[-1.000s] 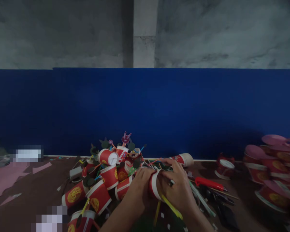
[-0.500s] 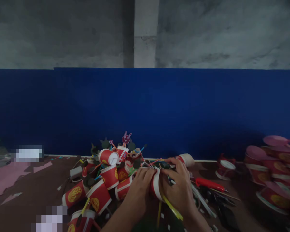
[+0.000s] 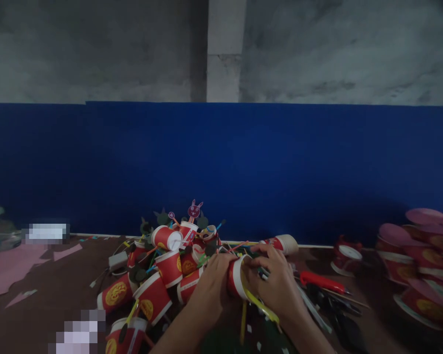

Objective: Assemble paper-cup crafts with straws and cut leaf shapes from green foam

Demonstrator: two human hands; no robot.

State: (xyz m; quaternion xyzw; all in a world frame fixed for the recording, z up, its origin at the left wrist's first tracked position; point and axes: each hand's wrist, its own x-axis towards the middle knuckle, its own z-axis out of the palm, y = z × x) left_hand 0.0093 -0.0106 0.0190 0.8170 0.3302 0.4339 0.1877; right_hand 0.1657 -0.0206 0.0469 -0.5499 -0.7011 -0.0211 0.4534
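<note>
A red paper cup with a white rim (image 3: 237, 279) lies tilted between my hands, its mouth turned toward the right. My left hand (image 3: 216, 275) is wrapped round the cup's left side. At the mouth is my right hand (image 3: 273, 275), its fingers bent at the rim and partly inside. A yellow straw (image 3: 264, 309) comes out of the cup below the right fingers, so the right hand's exact hold on it is hidden. Left of my hands is a heap of red cups (image 3: 168, 268) with straws and paper figures, among them a rabbit face (image 3: 194, 211).
To the right lie a red-handled tool (image 3: 323, 281), dark scissors (image 3: 339, 300) and a white-topped red cup (image 3: 347, 258). Stacked cups with pink discs (image 3: 424, 250) stand at far right. Pink paper (image 3: 11, 268) covers the left. A blue panel (image 3: 221, 167) rises behind the table.
The cup has turned slightly, so its mouth shows more openly. My right fingers have shifted at the rim, and the yellow straw has moved a little. The whole view has shifted slightly.
</note>
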